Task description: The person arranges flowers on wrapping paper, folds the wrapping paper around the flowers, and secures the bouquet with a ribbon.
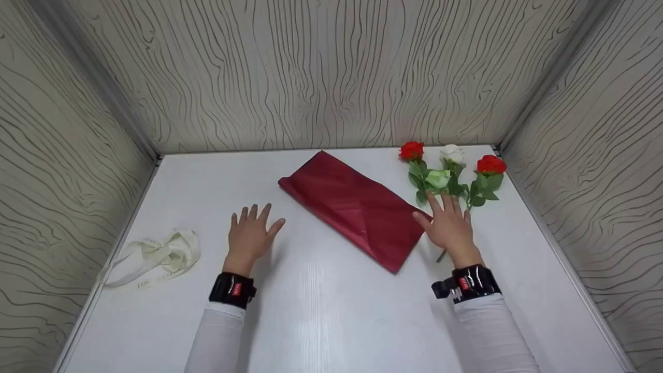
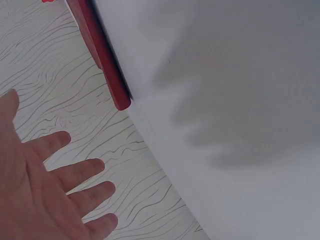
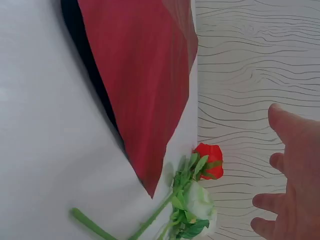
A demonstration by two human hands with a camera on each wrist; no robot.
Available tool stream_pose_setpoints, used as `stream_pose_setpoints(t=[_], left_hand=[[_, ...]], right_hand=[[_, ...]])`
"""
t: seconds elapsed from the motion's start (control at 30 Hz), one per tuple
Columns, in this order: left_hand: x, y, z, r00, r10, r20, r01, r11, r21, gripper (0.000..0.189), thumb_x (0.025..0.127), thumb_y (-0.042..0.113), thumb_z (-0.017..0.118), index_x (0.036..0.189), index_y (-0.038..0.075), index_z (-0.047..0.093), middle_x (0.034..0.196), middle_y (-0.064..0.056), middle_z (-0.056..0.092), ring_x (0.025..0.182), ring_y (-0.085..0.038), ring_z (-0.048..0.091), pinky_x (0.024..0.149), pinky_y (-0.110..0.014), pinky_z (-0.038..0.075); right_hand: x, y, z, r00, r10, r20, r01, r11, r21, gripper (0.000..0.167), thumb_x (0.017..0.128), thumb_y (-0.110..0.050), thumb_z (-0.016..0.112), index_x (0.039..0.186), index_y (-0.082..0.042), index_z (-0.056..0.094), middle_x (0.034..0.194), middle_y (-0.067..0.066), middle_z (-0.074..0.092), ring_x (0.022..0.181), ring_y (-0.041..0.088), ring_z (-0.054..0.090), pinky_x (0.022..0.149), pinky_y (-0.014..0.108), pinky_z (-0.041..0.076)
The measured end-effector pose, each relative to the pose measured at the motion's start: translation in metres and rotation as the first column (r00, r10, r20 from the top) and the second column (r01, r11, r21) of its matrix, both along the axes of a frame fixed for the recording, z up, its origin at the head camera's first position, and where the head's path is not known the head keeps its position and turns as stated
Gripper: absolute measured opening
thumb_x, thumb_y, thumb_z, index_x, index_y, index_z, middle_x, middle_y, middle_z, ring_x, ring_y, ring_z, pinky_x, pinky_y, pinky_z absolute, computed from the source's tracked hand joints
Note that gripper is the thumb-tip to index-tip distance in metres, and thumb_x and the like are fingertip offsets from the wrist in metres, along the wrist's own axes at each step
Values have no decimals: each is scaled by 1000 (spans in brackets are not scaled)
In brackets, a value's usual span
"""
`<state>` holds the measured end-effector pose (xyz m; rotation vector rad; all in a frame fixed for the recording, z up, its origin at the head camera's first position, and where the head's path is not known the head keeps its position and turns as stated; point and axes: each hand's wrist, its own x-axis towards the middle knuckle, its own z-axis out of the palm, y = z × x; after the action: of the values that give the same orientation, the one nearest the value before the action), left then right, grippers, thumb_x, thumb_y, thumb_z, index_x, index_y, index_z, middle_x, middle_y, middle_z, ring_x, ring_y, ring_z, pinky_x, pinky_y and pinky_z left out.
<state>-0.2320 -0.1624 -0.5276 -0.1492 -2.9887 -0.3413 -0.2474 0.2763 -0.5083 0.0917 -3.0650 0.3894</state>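
Folded dark red wrapping paper [image 1: 352, 207] lies slantwise on the white table. To its left, my left hand [image 1: 249, 237] hovers with fingers spread, its shadow falling on the tabletop; the left wrist view shows nothing in the palm [image 2: 30, 200]. My right hand [image 1: 450, 228], fingers also spread, is over the paper's right end and the flower stems, holding nothing. Beyond its fingertips lie artificial roses: a red rose [image 1: 412, 151], a white rose [image 1: 452, 154], a pale green rose [image 1: 438, 178] and another red rose [image 1: 491, 164]. Green stems [image 3: 92, 224] show in the right wrist view.
A loosely bunched cream ribbon [image 1: 171, 254] with printed lettering lies near the table's left edge. Wood-grain patterned panels [image 1: 331, 77] enclose the table [image 1: 321, 321] at the back and both sides.
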Motion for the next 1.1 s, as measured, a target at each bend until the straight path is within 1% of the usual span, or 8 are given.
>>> stream_pose_setpoints(t=[0.17, 0.37, 0.47, 0.53, 0.7, 0.87, 0.97, 1.1], left_hand=[[6, 16, -9, 997, -60, 42, 58, 997, 53, 63, 88, 58, 33, 132, 14, 43, 130, -19, 42, 120, -35, 37, 97, -53, 24], [12, 34, -19, 988, -112, 109, 103, 991, 88, 60, 88, 55, 36, 131, 14, 44, 131, -16, 42, 120, -31, 38, 97, -50, 26], [15, 43, -21, 980, -158, 124, 146, 985, 96, 57, 88, 51, 41, 128, 11, 47, 128, -16, 46, 119, -29, 40, 97, -48, 27], [17, 49, -22, 974, -189, 125, 177, 979, 106, 54, 88, 48, 46, 125, 10, 50, 125, -15, 48, 117, -29, 42, 97, -46, 29], [16, 65, -24, 963, -254, 92, 244, 964, 106, 48, 86, 43, 53, 120, 9, 54, 125, -17, 47, 117, -31, 41, 97, -43, 30], [13, 76, -29, 951, -307, 34, 305, 951, 48, 51, 84, 41, 56, 125, 11, 50, 131, -20, 39, 122, -35, 33, 97, -49, 27], [14, 80, -33, 950, -313, 26, 312, 949, 40, 52, 84, 41, 56, 128, 15, 48, 134, -20, 36, 124, -35, 30, 97, -50, 27], [18, 81, -37, 950, -307, 57, 305, 951, 38, 49, 84, 41, 55, 128, 18, 49, 133, -18, 38, 124, -33, 31, 97, -52, 25]], right_hand=[[8, -11, -20, 998, 40, 46, -41, 999, 22, 72, 84, -60, 38, 139, -15, 27, 139, 24, 20, 127, 44, 12, 92, 66, 11], [19, -21, -42, 990, 81, 114, -89, 994, 67, 69, 85, -57, 42, 136, -12, 35, 139, 20, 26, 127, 42, 16, 94, 64, 12], [26, -27, -49, 984, 93, 153, -107, 991, 80, 67, 84, -55, 45, 134, -11, 39, 137, 20, 31, 126, 40, 22, 94, 63, 13], [30, -32, -52, 982, 95, 162, -110, 990, 85, 64, 84, -53, 48, 132, -12, 42, 135, 20, 34, 124, 39, 27, 94, 63, 14], [37, -45, -56, 984, 126, 124, -138, 985, 99, 57, 82, -46, 56, 128, -12, 47, 130, 19, 40, 118, 37, 36, 92, 61, 22], [44, -55, -60, 984, 162, 76, -170, 978, 124, 55, 80, -43, 60, 124, -11, 51, 125, 18, 43, 116, 36, 39, 89, 59, 27], [49, -57, -61, 982, 177, 58, -183, 975, 122, 55, 78, -42, 63, 123, -11, 52, 124, 16, 45, 114, 35, 40, 86, 58, 30], [52, -56, -61, 981, 184, 60, -188, 979, 81, 56, 75, -42, 66, 122, -14, 53, 125, 14, 45, 113, 34, 42, 86, 58, 31]])
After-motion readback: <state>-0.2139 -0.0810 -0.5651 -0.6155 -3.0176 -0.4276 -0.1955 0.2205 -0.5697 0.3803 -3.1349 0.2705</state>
